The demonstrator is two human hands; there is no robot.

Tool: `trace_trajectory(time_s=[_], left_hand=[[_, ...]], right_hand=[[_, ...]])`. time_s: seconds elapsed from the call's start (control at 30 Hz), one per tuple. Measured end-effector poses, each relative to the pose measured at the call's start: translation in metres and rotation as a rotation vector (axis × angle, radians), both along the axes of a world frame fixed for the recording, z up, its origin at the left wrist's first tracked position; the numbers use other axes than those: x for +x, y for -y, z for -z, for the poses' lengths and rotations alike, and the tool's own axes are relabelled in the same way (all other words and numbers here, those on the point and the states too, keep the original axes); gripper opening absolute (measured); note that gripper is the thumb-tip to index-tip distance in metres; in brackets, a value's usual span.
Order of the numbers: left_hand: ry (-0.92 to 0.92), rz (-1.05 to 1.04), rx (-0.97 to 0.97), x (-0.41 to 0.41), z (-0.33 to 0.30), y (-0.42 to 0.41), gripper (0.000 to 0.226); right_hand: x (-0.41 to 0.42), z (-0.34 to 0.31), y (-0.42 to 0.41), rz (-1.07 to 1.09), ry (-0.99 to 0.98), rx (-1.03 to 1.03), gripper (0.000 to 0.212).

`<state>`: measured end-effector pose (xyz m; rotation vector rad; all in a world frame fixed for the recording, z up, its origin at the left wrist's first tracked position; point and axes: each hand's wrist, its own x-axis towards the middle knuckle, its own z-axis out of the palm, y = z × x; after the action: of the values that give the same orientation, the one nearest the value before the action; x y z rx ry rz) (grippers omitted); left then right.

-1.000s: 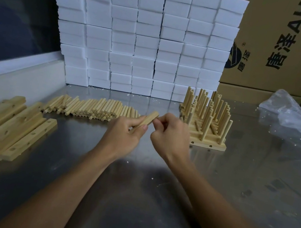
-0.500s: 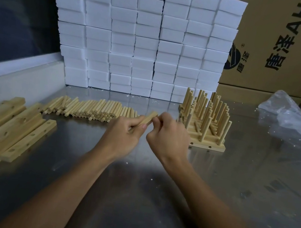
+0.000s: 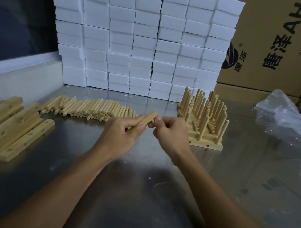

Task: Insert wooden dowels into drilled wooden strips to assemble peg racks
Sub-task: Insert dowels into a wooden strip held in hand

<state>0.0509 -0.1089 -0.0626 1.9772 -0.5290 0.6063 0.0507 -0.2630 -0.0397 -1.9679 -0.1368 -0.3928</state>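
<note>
**Peg racks: one batch stacked, plenty of stock left**

The steel tabletop (image 3: pixel 130 200) carries the whole job, with a wall of white foam blocks (image 3: pixel 139 35) and cardboard cartons (image 3: pixel 278 46) at its far edge and a crumpled plastic bag (image 3: pixel 289 118) at the right; none of these looks to be part of the assembly. To the left lies a pile of drilled strips (image 3: pixel 2 128), holes showing and no pegs in them, so that much is, by my reckoning, still to do; at the far right of the work area stands a stack of finished racks (image 3: pixel 202 121), dowels upright, which is the done share; between the two lies a row of loose dowels (image 3: pixel 90 109), many still unused. Above the tabletop, in the middle, the left hand (image 3: pixel 121 137) grips one strip (image 3: pixel 147 120) with curled fingers, tilted up and away; the right hand (image 3: pixel 172 131) pinches at the strip's far end, fingers curled; whether a dowel sits between its fingertips is hidden. I judge this strip to be at its first peg; the task is well short of complete.
</note>
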Motion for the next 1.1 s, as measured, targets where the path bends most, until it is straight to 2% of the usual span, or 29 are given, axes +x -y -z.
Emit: trace_trajectory(time_s=[0.1, 0.2, 0.3, 0.37, 0.43, 0.57, 0.67, 0.73, 0.9, 1.0, 1.1], left_hand=[[-0.034, 0.019, -0.029, -0.001, 0.003, 0.002, 0.037], [-0.137, -0.005, -0.094, 0.004, 0.005, -0.001, 0.032], [-0.235, -0.043, -0.204, 0.005, 0.007, -0.004, 0.026], [-0.33, -0.088, -0.396, 0.007, 0.006, -0.007, 0.018], [-0.437, -0.161, -0.595, 0.011, 0.005, -0.011, 0.015], [-0.591, -0.146, -0.996, 0.016, 0.002, -0.024, 0.019], [-0.665, -0.109, -1.191, 0.018, 0.0, -0.03, 0.023], [-0.686, -0.104, -1.247, 0.018, -0.002, -0.031, 0.022], [-0.698, -0.113, -1.25, 0.016, -0.003, -0.029, 0.026], [-0.705, -0.128, -1.234, 0.017, -0.004, -0.029, 0.027], [-0.706, -0.139, -1.227, 0.017, -0.004, -0.028, 0.026]], right_hand=[[0.001, 0.007, -0.002, 0.045, 0.122, -0.077, 0.033], [0.002, 0.01, -0.004, 0.087, 0.215, -0.12, 0.032], [0.001, 0.014, -0.007, 0.093, 0.226, -0.008, 0.027], [0.003, 0.015, -0.007, 0.084, 0.181, 0.127, 0.028], [0.005, 0.017, -0.006, 0.062, 0.117, 0.173, 0.027], [0.01, 0.027, -0.005, 0.038, 0.039, -0.026, 0.016], [0.015, 0.029, -0.01, 0.043, 0.019, -0.189, 0.011], [0.022, 0.029, -0.016, 0.071, 0.014, -0.274, 0.014], [0.047, 0.026, -0.037, 0.097, -0.085, -0.516, 0.039], [0.06, 0.028, -0.047, 0.165, -0.132, -0.643, 0.037], [0.068, 0.028, -0.051, 0.199, -0.187, -0.641, 0.028]])
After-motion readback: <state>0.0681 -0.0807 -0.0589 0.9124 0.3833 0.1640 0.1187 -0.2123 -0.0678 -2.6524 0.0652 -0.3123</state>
